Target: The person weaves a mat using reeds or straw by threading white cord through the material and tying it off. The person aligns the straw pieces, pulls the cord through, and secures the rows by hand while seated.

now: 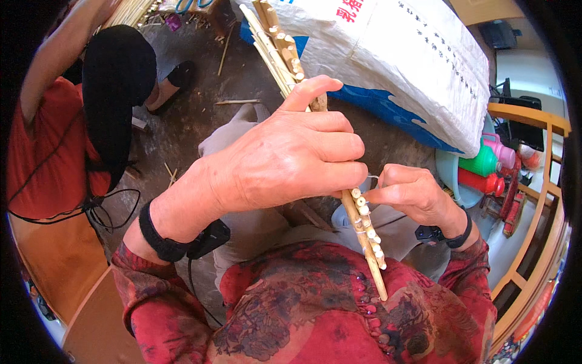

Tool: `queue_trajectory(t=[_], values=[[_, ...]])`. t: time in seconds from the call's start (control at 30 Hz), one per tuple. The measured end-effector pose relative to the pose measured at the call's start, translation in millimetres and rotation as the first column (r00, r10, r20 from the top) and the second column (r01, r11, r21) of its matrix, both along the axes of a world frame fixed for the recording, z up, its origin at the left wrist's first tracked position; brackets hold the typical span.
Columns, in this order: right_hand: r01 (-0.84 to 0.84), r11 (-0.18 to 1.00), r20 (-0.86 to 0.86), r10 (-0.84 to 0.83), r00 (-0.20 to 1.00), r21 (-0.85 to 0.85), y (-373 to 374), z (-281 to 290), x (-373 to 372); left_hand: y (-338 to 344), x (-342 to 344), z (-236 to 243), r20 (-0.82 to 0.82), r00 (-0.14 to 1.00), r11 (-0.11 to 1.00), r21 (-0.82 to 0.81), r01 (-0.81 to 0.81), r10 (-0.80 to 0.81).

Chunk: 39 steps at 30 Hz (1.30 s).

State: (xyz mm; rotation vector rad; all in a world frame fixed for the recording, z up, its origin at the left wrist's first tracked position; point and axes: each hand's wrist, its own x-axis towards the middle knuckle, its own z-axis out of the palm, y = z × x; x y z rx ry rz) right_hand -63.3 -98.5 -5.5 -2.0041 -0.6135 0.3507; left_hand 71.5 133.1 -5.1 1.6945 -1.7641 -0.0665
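Observation:
My left hand (285, 151) is wrapped from above around a pale wooden stick (371, 267) that runs slantwise from top centre down toward my chest. Cut stalk ends (367, 221) are lined up along it below my hand, seemingly bound on side by side. Longer thin stalks (270, 54) stick out on the far side of the same hand. Close to the bound ends, my right hand (412, 194) has its thumb and fingers pinched together. A thin white thread (373, 176) appears between the two hands. My left palm and its grip are hidden underneath.
A large white woven sack (400, 54) stands ahead. On the left sits another person in a red top (51, 158), near a pile of stalks (130, 18). Loose sticks (236, 102) lie on the floor. At right are flasks (482, 161), a light-blue basin (448, 176) and a wooden frame (527, 242).

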Motion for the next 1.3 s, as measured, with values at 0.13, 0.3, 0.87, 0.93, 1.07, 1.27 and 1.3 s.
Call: queue_trajectory(t=[0.13,0.3,0.87,0.93,1.07,1.27,1.3], values=[[0.003,1.000,0.027,-0.003,1.000,0.000,-2,-1,3,-2,-1,1,-0.017,1.000,1.000,-0.012,-0.005,0.004],[0.019,0.998,0.139,-0.009,0.990,-0.068,4,-1,4,-3,0,2,-0.002,1.000,1.000,-0.014,-0.009,0.009],[0.006,0.994,0.290,0.026,0.957,-0.111,15,4,12,-6,2,-2,0.005,1.000,0.999,-0.048,-0.019,0.019],[0.030,0.993,0.254,0.001,0.967,-0.118,13,6,13,-8,4,-4,-0.006,1.000,0.997,-0.072,-0.005,0.004],[0.067,0.984,0.203,-0.034,0.979,-0.163,0,13,10,-17,7,-6,-0.027,0.999,0.995,-0.092,0.033,-0.036],[0.106,0.965,0.072,-0.091,0.993,-0.240,-16,19,0,-26,12,-11,0.017,0.998,0.987,-0.151,0.061,-0.059],[0.131,0.967,-0.013,-0.137,0.991,-0.217,-16,21,-2,-28,12,-11,0.008,0.997,0.987,-0.145,0.072,-0.072]])
